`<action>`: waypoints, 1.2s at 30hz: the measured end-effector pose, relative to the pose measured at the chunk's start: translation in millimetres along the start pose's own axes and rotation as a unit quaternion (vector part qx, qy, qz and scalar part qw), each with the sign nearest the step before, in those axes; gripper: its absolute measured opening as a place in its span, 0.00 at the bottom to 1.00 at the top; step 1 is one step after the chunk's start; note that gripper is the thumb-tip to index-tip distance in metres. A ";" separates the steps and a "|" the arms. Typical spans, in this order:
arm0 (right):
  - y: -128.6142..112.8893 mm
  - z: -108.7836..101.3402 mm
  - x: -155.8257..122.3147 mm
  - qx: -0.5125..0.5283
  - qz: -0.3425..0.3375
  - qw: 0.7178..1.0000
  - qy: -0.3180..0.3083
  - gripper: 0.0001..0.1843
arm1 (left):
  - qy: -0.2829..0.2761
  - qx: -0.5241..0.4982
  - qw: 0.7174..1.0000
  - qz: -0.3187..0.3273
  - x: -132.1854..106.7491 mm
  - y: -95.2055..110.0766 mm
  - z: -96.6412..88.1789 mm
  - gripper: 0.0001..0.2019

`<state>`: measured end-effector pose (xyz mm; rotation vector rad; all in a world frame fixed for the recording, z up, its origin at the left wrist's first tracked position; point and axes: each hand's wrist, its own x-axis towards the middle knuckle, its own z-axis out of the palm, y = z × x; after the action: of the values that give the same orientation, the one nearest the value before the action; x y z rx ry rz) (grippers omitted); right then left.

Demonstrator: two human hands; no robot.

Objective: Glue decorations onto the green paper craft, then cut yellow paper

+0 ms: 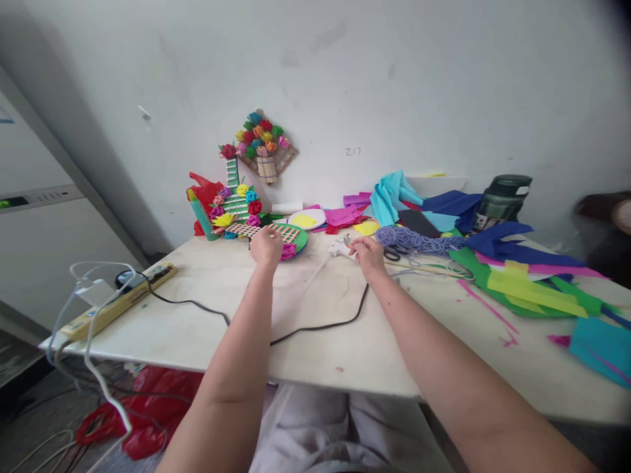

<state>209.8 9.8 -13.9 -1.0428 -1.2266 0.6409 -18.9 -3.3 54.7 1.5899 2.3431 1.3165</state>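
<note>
My left hand [267, 248] is closed, its fingers curled in front of a lattice of thin wooden sticks [241, 229]. What the fingertips pinch is hidden. Behind this hand lies a green disc [302, 242] with a pink paper flower [288, 251] at its front. My right hand [367, 257] has its fingers bent together at the right end of a white glue gun [341, 249]. A black cord [315, 328] runs across the table up to that hand. Scissors [393, 253] and a tangle of purple-grey yarn [419, 241] lie just to its right.
A paper-flower ornament [238, 207] and a green glue bottle [201, 215] stand at the back left. On the left edge sits a power strip [118, 303] with cables. Coloured paper [530, 289] and a dark green jar [501, 202] occupy the right. A stick-and-flower decoration [266, 148] hangs on the wall.
</note>
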 end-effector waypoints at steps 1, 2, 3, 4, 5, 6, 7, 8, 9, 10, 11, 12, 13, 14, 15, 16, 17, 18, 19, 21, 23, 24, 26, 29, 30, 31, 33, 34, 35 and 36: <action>-2.7 0.9 -1.8 0.004 -0.001 1.000 -0.008 0.11 | -0.032 -0.001 0.999 0.025 -6.5 12.8 5.4 0.13; -5.3 1.9 -3.4 0.011 0.004 1.000 -0.016 0.11 | -0.065 -0.005 0.997 0.052 -13.6 24.7 12.1 0.12; -7.5 2.9 -4.8 0.018 0.011 0.999 -0.025 0.11 | -0.095 -0.014 0.992 0.080 -21.2 35.1 19.5 0.11; -9.2 3.8 -5.8 0.019 0.017 0.999 -0.040 0.11 | -0.121 -0.025 0.985 0.121 -29.0 43.7 27.2 0.10; -10.2 4.6 -6.4 0.018 0.023 0.998 -0.055 0.12 | -0.141 -0.043 0.978 0.149 -36.7 50.1 34.5 0.09; -10.4 5.3 -6.5 0.015 0.029 0.997 -0.068 0.13 | -0.154 -0.061 0.972 0.165 -43.8 54.3 41.4 0.10; -9.9 5.9 -6.3 0.010 0.034 0.996 -0.079 0.13 | -0.161 -0.078 0.969 0.172 -50.1 56.2 47.4 0.10; -8.7 6.3 -5.7 0.004 0.039 0.995 -0.087 0.13 | -0.166 -0.088 0.967 0.173 -55.1 56.0 52.6 0.11; -7.0 6.7 -4.8 -0.002 0.043 0.995 -0.092 0.13 | -0.170 -0.100 0.964 0.177 -58.9 54.1 57.1 0.11; -4.9 7.1 -3.9 -0.008 0.046 0.994 -0.096 0.12 | -0.175 -0.113 0.962 0.178 -61.2 50.9 61.1 0.11; -2.8 7.5 -2.9 -0.012 0.050 0.994 -0.098 0.11 | -0.180 -0.128 0.958 0.181 -62.4 46.7 64.7 0.10; -0.7 7.9 -1.9 -0.016 0.054 0.993 -0.100 0.11 | -0.184 -0.145 0.956 0.179 -62.6 42.3 68.1 0.10; 1.2 8.3 -1.1 -0.020 0.058 0.993 -0.100 0.10 | -0.191 -0.162 0.951 0.182 -62.1 37.8 71.4 0.10; 2.6 8.8 -0.4 -0.025 0.061 0.993 -0.102 0.09 | -0.200 -0.180 0.945 0.187 -61.1 33.8 74.5 0.10; 3.6 9.1 0.2 -0.030 0.063 0.992 -0.103 0.09 | -0.210 -0.197 0.939 0.190 -60.0 30.5 77.6 0.10; 4.2 9.4 0.5 -0.036 0.064 0.992 -0.105 0.09 | -0.217 -0.214 0.933 0.190 -59.0 27.8 80.3 0.10; 4.4 9.6 0.8 -0.043 0.062 0.991 -0.108 0.09 | -0.223 -0.229 0.929 0.189 -58.1 25.9 82.8 0.10; 4.5 9.7 0.9 -0.048 0.060 0.991 -0.112 0.09 | -0.226 -0.241 0.925 0.185 -57.3 24.6 84.7 0.10; 4.5 9.6 0.9 -0.052 0.059 0.990 -0.116 0.09 | -0.228 -0.252 0.923 0.181 -56.8 23.8 86.2 0.10; 4.8 9.2 1.0 -0.055 0.057 0.989 -0.123 0.09 | -0.231 -0.269 0.919 0.172 -55.9 22.9 87.3 0.09; 5.7 8.5 1.3 -0.055 0.054 0.989 -0.130 0.11 | -0.238 -0.290 0.912 0.163 -55.2 22.4 86.6 0.09; 6.4 8.1 1.6 -0.055 0.051 0.988 -0.132 0.11 | -0.246 -0.301 0.907 0.160 -54.9 22.2 85.7 0.09; 7.6 7.2 2.5 -0.053 0.047 0.988 -0.135 0.13 | -0.262 -0.322 0.896 0.158 -54.3 21.9 83.7 0.08; 7.8 5.8 3.9 -0.053 0.054 0.988 -0.132 0.16 | -0.277 -0.350 0.880 0.164 -53.7 21.5 82.0 0.07; 7.2 5.4 4.2 -0.055 0.058 0.988 -0.130 0.16 | -0.277 -0.355 0.877 0.168 -53.5 21.3 82.1 0.07; 6.3 5.2 4.2 -0.056 0.062 0.988 -0.129 0.16 | -0.275 -0.356 0.876 0.173 -53.2 21.0 82.5 0.07; 3.7 4.9 3.6 -0.060 0.066 0.988 -0.128 0.16 | -0.265 -0.349 0.880 0.184 -53.0 20.6 83.4 0.06; 2.2 4.8 3.0 -0.061 0.066 0.988 -0.129 0.16 | -0.261 -0.346 0.882 0.187 -53.2 20.6 83.6 0.06; 0.6 4.6 2.4 -0.062 0.066 0.988 -0.129 0.17 | -0.262 -0.346 0.882 0.185 -53.8 20.9 83.2 0.06; -0.9 4.4 1.8 -0.062 0.066 0.988 -0.128 0.17 | -0.268 -0.353 0.879 0.178 -54.6 21.4 82.1 0.07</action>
<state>205.9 12.2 -12.3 -1.1780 -1.4434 0.8288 60.0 8.3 -7.2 1.8195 1.1011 1.3198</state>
